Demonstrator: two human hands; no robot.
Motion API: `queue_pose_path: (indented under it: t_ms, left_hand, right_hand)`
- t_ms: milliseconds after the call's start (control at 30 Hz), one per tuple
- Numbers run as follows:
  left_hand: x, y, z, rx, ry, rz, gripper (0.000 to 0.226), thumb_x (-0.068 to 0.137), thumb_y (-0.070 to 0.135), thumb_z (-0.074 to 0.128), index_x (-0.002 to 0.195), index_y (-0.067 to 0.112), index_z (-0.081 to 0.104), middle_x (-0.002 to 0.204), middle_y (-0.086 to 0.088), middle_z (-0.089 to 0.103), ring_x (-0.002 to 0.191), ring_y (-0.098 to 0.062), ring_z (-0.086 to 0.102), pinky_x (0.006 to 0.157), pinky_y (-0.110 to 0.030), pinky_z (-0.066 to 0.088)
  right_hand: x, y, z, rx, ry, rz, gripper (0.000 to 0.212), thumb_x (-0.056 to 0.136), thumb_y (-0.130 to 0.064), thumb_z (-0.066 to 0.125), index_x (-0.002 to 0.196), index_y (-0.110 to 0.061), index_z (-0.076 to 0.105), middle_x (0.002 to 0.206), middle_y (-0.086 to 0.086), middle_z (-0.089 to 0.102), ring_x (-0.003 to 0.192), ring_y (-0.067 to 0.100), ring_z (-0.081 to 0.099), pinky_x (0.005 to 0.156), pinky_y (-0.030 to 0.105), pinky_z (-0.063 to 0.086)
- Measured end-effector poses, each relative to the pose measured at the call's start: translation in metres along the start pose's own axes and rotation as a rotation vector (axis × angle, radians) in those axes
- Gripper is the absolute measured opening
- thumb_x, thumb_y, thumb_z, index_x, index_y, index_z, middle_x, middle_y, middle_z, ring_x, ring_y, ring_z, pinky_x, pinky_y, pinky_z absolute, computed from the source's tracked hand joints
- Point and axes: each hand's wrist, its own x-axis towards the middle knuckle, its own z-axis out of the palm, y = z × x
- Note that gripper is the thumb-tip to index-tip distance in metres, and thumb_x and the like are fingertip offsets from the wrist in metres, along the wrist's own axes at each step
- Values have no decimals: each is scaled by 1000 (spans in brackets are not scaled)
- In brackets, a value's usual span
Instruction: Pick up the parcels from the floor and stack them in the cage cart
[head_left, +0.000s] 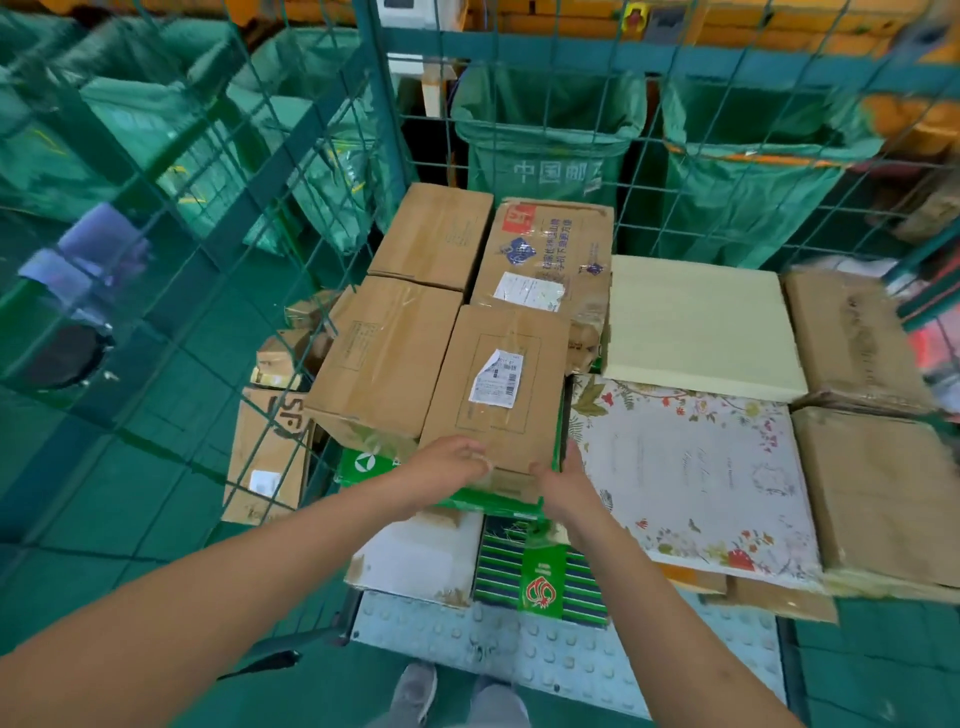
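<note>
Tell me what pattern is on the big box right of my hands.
Floral box: white with leaves and flowers, head view.
</note>
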Motion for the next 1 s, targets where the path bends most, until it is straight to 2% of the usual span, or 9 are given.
queue_pose_path:
  t_ms: [100,233,333,433,467,600,700,867,1000]
  left_hand:
    - [-16,18,1,38,-17,79,43,103,28,56,145,24,54,151,2,48,120,-16,47,98,-30,37]
    - [-35,33,2,106,-41,202,41,104,39,56,144,30,54,153,3,47,123,-15,46,102,-32,37]
    - [-57,35,2,-38,-108,244,39,104,38,56,143,30,56,146,9,50,124,-14,48,94,-27,46]
    - [-78,34,11,-102,-206,307,36,105,40,55,140,33,56,148,6,52,133,-21,50,111,-42,45]
    - [-84,34,15,-127,-242,336,33,105,38,56,137,33,57,147,5,53,133,-21,50,112,-41,43]
    - [-108,37,40,-225,-361,364,9,102,33,62,110,36,63,128,8,62,129,-20,54,102,-32,43]
    - [-122,39,63,-180,-430,392,13,102,36,62,115,34,63,119,18,61,125,-17,55,106,-36,45]
    - [-156,34,121,-41,-590,408,21,103,37,59,124,31,60,126,13,59,121,-14,55,108,-35,44]
    - [-178,35,173,2,-698,406,18,104,36,58,121,32,61,116,12,62,120,-17,57,108,-36,42]
  right_hand:
    - [-22,-5,-7,24,43,-51,74,106,-20,55,164,-28,10,160,8,39,140,32,47,115,55,41]
    - [-58,-5,-17,88,123,-83,78,102,-47,57,161,-43,7,161,5,40,138,30,49,114,56,42]
    - [-92,5,-21,206,221,-131,69,106,-43,54,162,-39,14,159,5,42,135,29,52,113,49,46]
    - [-129,26,-18,318,308,-163,67,104,-46,56,161,-39,22,156,4,45,129,26,55,107,44,50]
    - [-141,32,-17,354,335,-180,67,103,-48,57,160,-38,23,156,4,46,127,25,55,104,43,51]
    - [-191,63,-11,451,448,-217,66,103,-48,57,160,-33,28,152,2,49,127,23,57,102,40,52]
    - [-230,88,-10,476,525,-220,59,102,-50,57,155,-34,36,147,-1,53,126,18,57,99,36,51]
    - [-300,146,-18,565,712,-189,53,104,-46,56,152,-28,45,139,-4,58,126,16,58,104,37,51]
    - [-343,191,-26,680,851,-164,46,104,-48,55,145,-27,51,136,-9,60,128,17,57,111,40,47]
